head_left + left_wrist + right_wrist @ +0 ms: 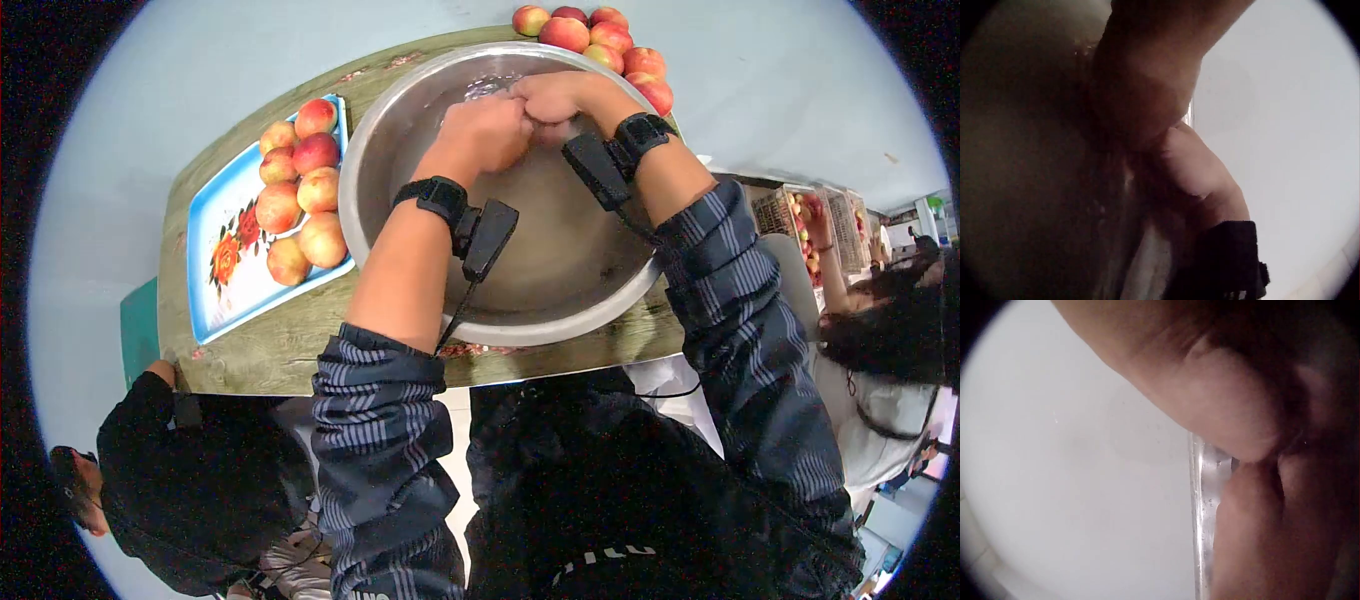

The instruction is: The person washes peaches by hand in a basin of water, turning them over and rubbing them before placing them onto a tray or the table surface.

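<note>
A large steel basin [560,328] of cloudy water stands on the wooden table [250,362]. Both hands are together in it, at the far side. My left hand [490,133] has its back upward, with the fingertips out of sight at the water. From the right, my right hand [553,97] meets it, thumb side against the left hand. The right wrist view shows the right hand [1216,394] touching the left hand [1247,519] near the basin's shiny rim [1200,506]. I cannot tell whether anything lies between the hidden fingers.
Left of the basin, a blue-rimmed floral tray [215,300] carries several red-and-yellow peach-like fruits [278,207]. More such fruits [565,35] lie at the table's far right edge. One person [190,490] is at left; another [890,330] is at right, near fruit crates [855,225].
</note>
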A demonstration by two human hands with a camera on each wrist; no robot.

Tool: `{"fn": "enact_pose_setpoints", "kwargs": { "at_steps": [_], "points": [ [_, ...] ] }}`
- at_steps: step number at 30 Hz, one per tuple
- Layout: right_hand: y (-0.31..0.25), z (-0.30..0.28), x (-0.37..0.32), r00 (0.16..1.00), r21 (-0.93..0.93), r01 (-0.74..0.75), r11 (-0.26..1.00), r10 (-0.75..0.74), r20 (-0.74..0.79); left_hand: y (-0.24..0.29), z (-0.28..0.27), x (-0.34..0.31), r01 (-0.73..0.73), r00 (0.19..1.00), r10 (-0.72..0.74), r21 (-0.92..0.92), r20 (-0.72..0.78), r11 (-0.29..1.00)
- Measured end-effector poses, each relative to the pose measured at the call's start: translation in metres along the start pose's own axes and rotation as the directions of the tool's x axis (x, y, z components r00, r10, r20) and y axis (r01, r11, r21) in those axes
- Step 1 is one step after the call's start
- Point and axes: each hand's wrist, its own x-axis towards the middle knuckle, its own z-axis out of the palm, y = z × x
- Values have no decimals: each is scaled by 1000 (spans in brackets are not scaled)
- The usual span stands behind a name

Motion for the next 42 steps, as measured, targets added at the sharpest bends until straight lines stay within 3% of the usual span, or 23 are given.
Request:
{"fn": "enact_pose_setpoints", "kwargs": {
  "at_steps": [3, 4, 6, 9, 13, 16, 18, 20, 22, 24, 25, 27, 31, 34, 36, 37, 39, 40, 42],
  "points": [
    [12, 4, 13, 998, 0, 56, 998, -56, -25, 0, 1, 2, 31, 998, -35, 79, 52, 996],
    [-2, 0, 3, 1000, 0, 8, 1000, -8, -5, 2, -4, 0, 48, 996, -55, 110, 66, 993],
    [-22, -8, -14, 996, -6, -85, 996, 85, 38, 11, -18, -8, 23, 999, -27, 170, 25, 985],
    [-17, -7, -10, 997, -8, -38, 999, 37, -67, 15, -12, -9, -12, 997, 29, 207, -77, 978],
    [-15, -6, -7, 999, 70, -53, 996, 52, 9, 10, 0, -8, -3, 987, 33, 192, -154, 981],
    [-19, -8, -15, 989, 126, -151, 981, 149, 19, 17, -14, -13, -69, 995, 76, 101, -66, 992],
    [-20, -6, -14, 974, 200, -224, 954, 226, 14, 19, -11, -11, -105, 994, 102, -59, -44, 993],
    [11, 5, 2, 989, 351, -117, 929, 139, -40, 19, -8, -10, -155, 987, 163, -227, 17, 962],
    [6, 5, -2, 996, 284, -61, 957, 76, -40, 16, -11, -10, -164, 971, 214, -352, 108, 922],
    [-11, -9, -6, 999, -16, -32, 999, 32, 40, 18, -32, -15, -79, 965, 164, -367, 207, 927],
    [-12, -9, -7, 998, 24, -62, 998, 62, -7, 18, -42, -17, -20, 960, 114, -342, 257, 939],
    [-16, -11, -12, 986, 109, -121, 987, 132, -102, -6, -28, -11, -36, 965, 154, -476, 212, 879],
    [-21, -12, -13, 986, 149, -138, 979, 149, -68, -12, -9, -9, -98, 978, 191, -619, 85, 779],
    [-24, -11, -18, 983, 180, -153, 972, 167, -69, -6, -16, -9, -54, 962, 195, -572, 189, 819],
    [-14, -8, -9, 992, 190, -82, 978, 97, -75, -7, -12, -4, -74, 970, 196, -589, 145, 805],
    [-10, -9, -6, 995, 257, -99, 961, 103, -1, -8, -12, -3, -84, 973, 195, -596, 124, 799],
    [-4, -10, 1, 984, 383, -146, 912, 95, 149, -8, -33, -10, 70, 976, 3, -326, 219, 943],
    [-1, -7, 6, 991, 316, -119, 941, 94, 94, -5, -44, -13, 144, 965, -98, -175, 243, 974],
    [4, 0, 12, 996, 171, -79, 982, 84, -20, -8, -42, -15, 214, 966, -209, -20, 155, 977]
  ]
}}
